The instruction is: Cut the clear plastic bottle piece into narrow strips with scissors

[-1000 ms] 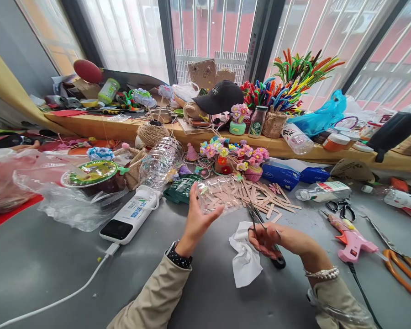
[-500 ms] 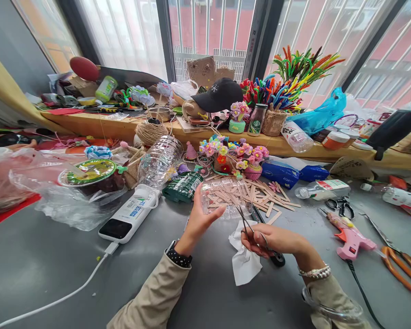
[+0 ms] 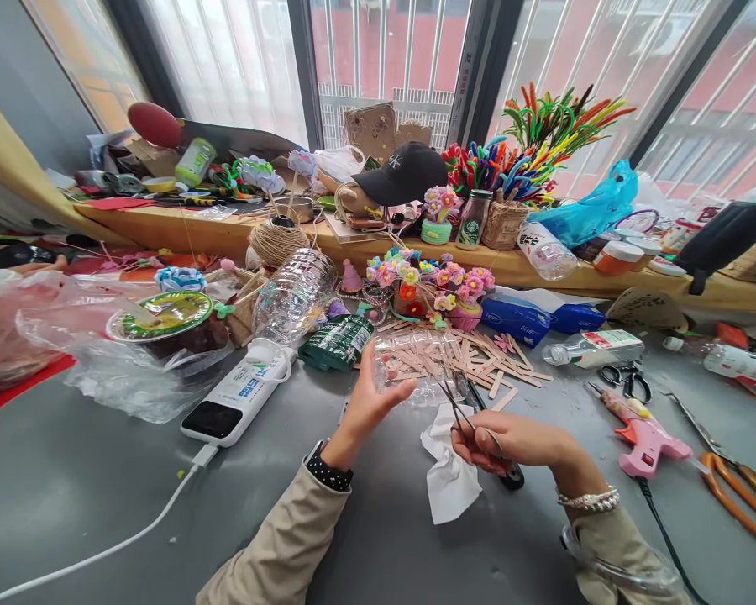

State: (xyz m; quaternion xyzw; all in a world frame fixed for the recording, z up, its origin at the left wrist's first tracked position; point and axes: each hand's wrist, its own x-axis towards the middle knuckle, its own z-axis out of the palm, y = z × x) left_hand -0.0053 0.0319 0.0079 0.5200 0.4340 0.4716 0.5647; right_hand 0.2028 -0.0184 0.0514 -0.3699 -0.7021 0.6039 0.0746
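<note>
A clear plastic bottle piece [image 3: 442, 390], see-through and ridged, is held upright on its side by my left hand [image 3: 373, 399], fingers behind it and thumb stretched along its near side. My right hand [image 3: 501, 439] is closed around the handles of small metal scissors [image 3: 459, 405]. Their thin blades point up and left, slightly apart, at the lower right edge of the plastic; whether they touch it I cannot tell. Beneath them a crumpled white tissue [image 3: 452, 487] lies on the grey table [image 3: 378, 538]. A black-handled tool [image 3: 512, 477] lies partly hidden beneath my right hand.
Wooden craft sticks [image 3: 510, 365] lie scattered behind the plastic. To the left are a white power bank [image 3: 243, 399] with its cable and a green bottle label [image 3: 335, 343]. On the right lie a pink glue gun [image 3: 652, 441], black scissors [image 3: 627, 382] and orange-handled scissors [image 3: 737, 483].
My right hand has shifted slightly right with the scissors, whose tips have drawn a little away from the left. The plastic piece in my left hand has moved only a touch.
</note>
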